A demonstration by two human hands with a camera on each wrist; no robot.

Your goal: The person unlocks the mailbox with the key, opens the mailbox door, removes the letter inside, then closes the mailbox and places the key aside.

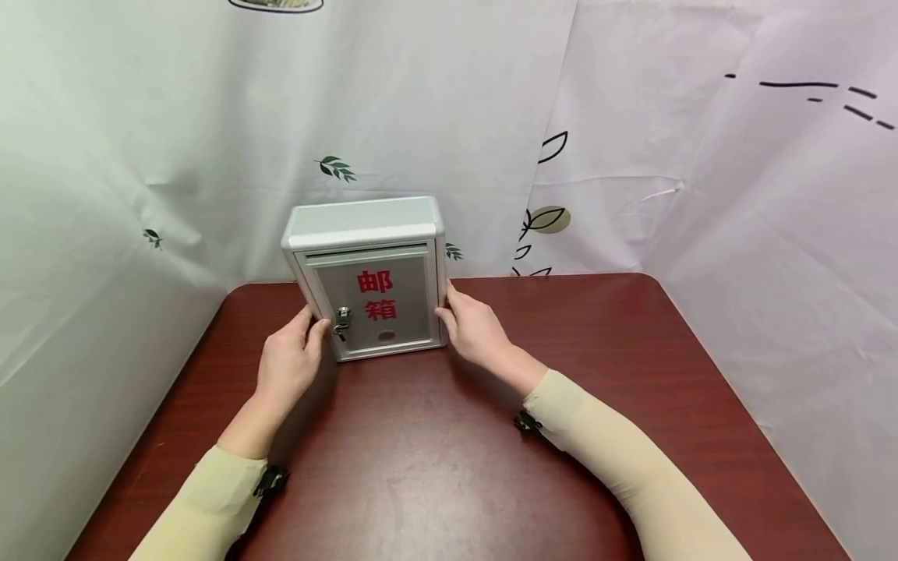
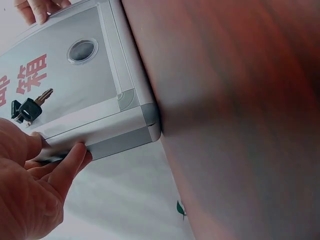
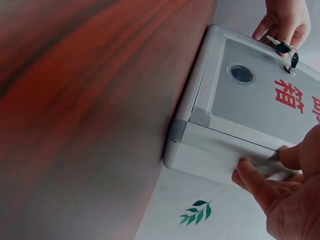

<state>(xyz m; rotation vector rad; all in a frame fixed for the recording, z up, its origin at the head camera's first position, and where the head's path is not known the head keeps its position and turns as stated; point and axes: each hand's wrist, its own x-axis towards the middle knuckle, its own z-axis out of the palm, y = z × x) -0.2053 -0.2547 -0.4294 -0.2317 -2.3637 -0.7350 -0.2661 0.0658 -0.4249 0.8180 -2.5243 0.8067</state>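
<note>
A silver metal mailbox (image 1: 410, 300) with red characters on its door stands upright toward the back of the table. My left hand (image 1: 289, 354) grips its left side, thumb at the front edge and fingers along the side wall. On the opposite side, my right hand (image 1: 477, 323) holds it the same way, thumb near the front edge. Keys (image 2: 31, 107) with black heads hang from the door lock, close by the left thumb. A small round window (image 3: 241, 74) sits low on the door.
Beneath the mailbox is a dark red wood-grain table (image 1: 421, 467) with rounded back corners. White cloth (image 1: 449, 93) printed with leaves hangs behind it and along both sides.
</note>
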